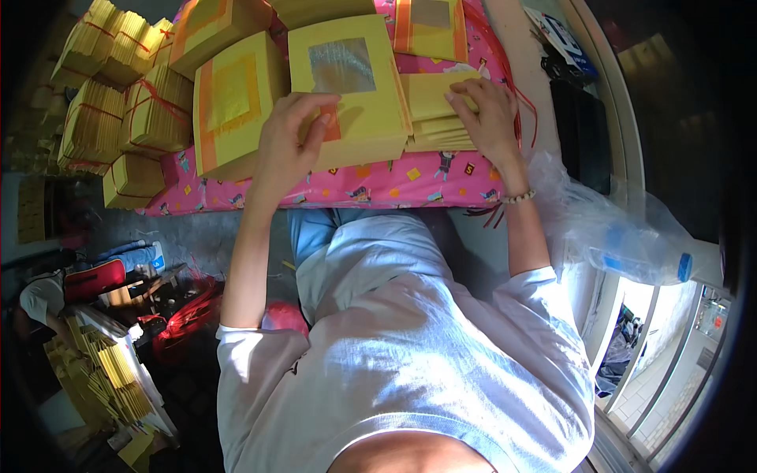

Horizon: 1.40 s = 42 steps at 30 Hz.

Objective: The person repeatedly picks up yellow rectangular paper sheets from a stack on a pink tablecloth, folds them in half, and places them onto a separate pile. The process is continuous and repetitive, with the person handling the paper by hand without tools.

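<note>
My left hand (293,134) rests at the near left corner of a thick stack of yellow paper (355,114) with a silver foil square (341,65) on its top sheet. Thumb and fingers are bent but apart, beside a small orange patch on that sheet. To the right of the stack lies a low pile of folded yellow papers (438,130). Over its right side reaches my right hand (487,114), wearing a beaded bracelet (518,197). Its thumb and fingers are spread at the pile's top, with nothing visibly gripped.
A pink patterned cloth (394,180) covers the table. Another paper stack with a gold square (236,94) stands left, beside several bundles tied with red string (91,122). Red cords (527,118) hang at the right, near a plastic bottle (643,256). Another person (47,296) works at lower left.
</note>
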Tool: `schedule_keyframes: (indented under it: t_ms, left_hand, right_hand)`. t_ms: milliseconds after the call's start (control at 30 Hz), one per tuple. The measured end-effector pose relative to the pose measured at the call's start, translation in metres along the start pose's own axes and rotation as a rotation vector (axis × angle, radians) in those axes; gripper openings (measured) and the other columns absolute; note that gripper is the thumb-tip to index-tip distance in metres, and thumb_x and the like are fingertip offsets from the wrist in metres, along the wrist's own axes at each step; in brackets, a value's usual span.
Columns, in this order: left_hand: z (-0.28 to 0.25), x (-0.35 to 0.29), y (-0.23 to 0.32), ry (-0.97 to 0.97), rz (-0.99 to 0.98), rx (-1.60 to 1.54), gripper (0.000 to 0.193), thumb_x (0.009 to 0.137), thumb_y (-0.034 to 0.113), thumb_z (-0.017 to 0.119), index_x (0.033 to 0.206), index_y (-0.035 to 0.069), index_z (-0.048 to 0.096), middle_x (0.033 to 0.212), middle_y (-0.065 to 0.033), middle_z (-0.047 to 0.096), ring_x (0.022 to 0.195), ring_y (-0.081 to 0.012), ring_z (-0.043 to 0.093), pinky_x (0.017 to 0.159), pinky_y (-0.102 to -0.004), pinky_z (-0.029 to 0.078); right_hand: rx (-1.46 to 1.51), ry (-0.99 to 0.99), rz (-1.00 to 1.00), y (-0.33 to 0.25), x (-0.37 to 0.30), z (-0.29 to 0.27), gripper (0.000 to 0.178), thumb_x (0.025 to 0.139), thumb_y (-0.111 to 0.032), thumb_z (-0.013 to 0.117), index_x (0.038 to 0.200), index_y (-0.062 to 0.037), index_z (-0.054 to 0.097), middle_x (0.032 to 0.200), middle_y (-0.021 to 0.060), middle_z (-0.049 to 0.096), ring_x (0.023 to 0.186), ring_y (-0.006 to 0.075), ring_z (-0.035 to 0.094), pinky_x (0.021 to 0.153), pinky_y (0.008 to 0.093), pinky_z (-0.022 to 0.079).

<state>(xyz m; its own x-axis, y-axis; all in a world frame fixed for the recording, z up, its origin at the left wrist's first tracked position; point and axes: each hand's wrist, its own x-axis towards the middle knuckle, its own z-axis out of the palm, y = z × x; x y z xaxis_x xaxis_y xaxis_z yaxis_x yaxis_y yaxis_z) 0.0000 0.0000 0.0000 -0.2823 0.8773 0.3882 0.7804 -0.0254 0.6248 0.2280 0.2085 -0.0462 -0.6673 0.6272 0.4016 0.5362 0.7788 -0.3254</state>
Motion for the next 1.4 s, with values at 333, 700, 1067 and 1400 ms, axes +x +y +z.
schedule_keyframes:
  t_ms: [333,700,1067,1400]
  left_hand:
    - [0.001,-0.018,-0.001,-0.038,0.03,0.054,0.028,0.081,0.006,0.063,0.109,0.007,0.061,0.103,-0.0115,0.061,0.097,-0.0308,0.055,0.085,-0.0375,0.045]
    - [-0.002,-0.023,-0.002,-0.055,0.066,0.142,0.041,0.072,0.01,0.072,0.111,0.008,0.059,0.109,-0.0124,0.056,0.105,-0.0331,0.049,0.091,-0.0416,0.042]
    - [-0.004,-0.032,-0.012,-0.018,-0.01,0.067,0.038,0.073,0.011,0.073,0.109,0.008,0.061,0.108,-0.0097,0.057,0.104,-0.0305,0.051,0.089,-0.0381,0.043]
    - [-0.003,-0.033,-0.02,-0.009,-0.024,0.014,0.033,0.074,0.015,0.074,0.105,0.008,0.064,0.106,-0.0073,0.061,0.105,-0.0281,0.052,0.09,-0.0375,0.042]
  right_hand:
    - [0.244,0.076,-0.208,-0.019,0.008,-0.021,0.02,0.084,-0.021,0.065,0.097,-0.0047,0.065,0.099,0.0102,0.063,0.093,0.0289,0.059,0.083,0.0389,0.044]
    - [0.276,-0.191,-0.535,-0.075,0.015,-0.014,0.031,0.072,-0.019,0.075,0.097,-0.0042,0.063,0.091,0.0095,0.061,0.087,0.0272,0.06,0.077,0.0378,0.047]
    - [0.376,-0.287,-0.443,-0.075,0.022,-0.019,0.018,0.08,-0.018,0.069,0.091,-0.0028,0.069,0.091,0.0103,0.067,0.08,0.0265,0.064,0.072,0.0348,0.05]
    - [0.532,-0.335,-0.254,-0.077,0.026,-0.013,0.02,0.084,-0.023,0.066,0.086,-0.0037,0.071,0.08,0.0101,0.067,0.074,0.0256,0.064,0.067,0.0336,0.05]
